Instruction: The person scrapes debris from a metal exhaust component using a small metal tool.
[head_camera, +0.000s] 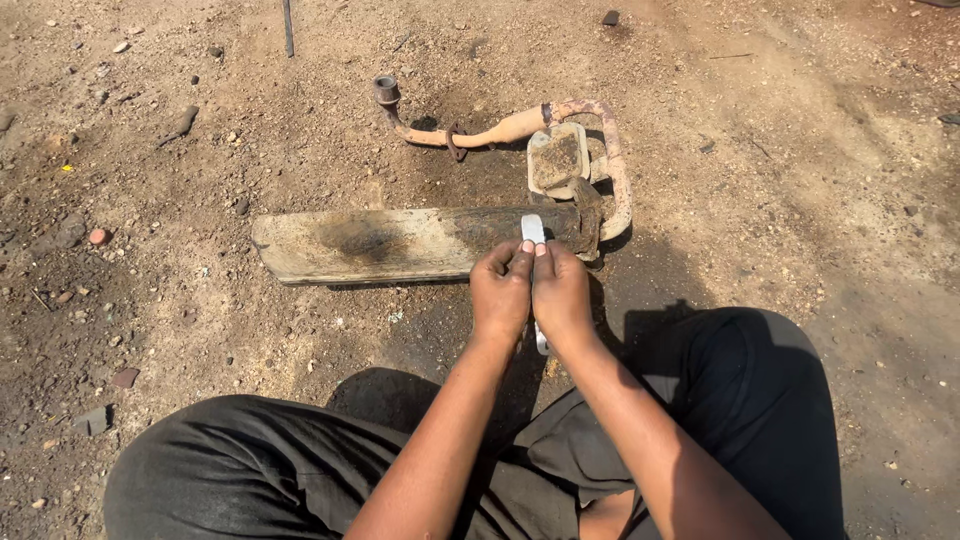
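Both hands are together at the centre, the left hand (502, 290) and right hand (560, 292) pressed side by side, fingers closed around a slim pale strip (533, 229). Its rounded upper end pokes out just above the fingertips, and a short bit of the lower end shows beneath the palms, between the wrists. Right behind the strip lies a rusty exhaust muffler (400, 243), long and flat on the dirt ground (800, 150), its bent pipe (510, 127) curling away at the far end. The person squats, dark trousers (250, 470) framing the scene.
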